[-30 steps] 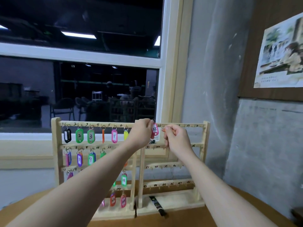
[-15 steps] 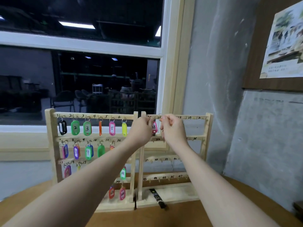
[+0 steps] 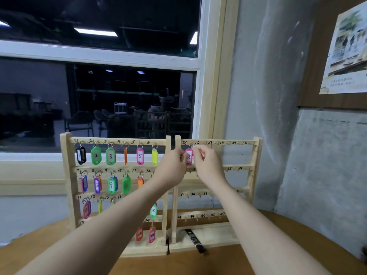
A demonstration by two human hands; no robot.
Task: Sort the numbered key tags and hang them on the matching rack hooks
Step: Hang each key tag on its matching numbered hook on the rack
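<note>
Hands: left (image 3: 174, 165) pinches pink tag (image 3: 189, 156); right (image 3: 208, 165) pinches orange tag (image 3: 202, 154).

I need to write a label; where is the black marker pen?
In the head view, the black marker pen lies on the right wooden rack's base tray, below hook 44.

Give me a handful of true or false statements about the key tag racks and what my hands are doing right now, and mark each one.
1. Both hands are at the top rail of the right rack. True.
2. The pink tag between the hands sits under hook 30. False: it is by hooks 25 and 26.
3. The left rack holds many coloured tags. True.
4. A black marker hangs from a hook. False: it lies on the right rack's base.
5. The left hand rests on the table. False: it is raised at the pink tag, beside the right hand.
</note>
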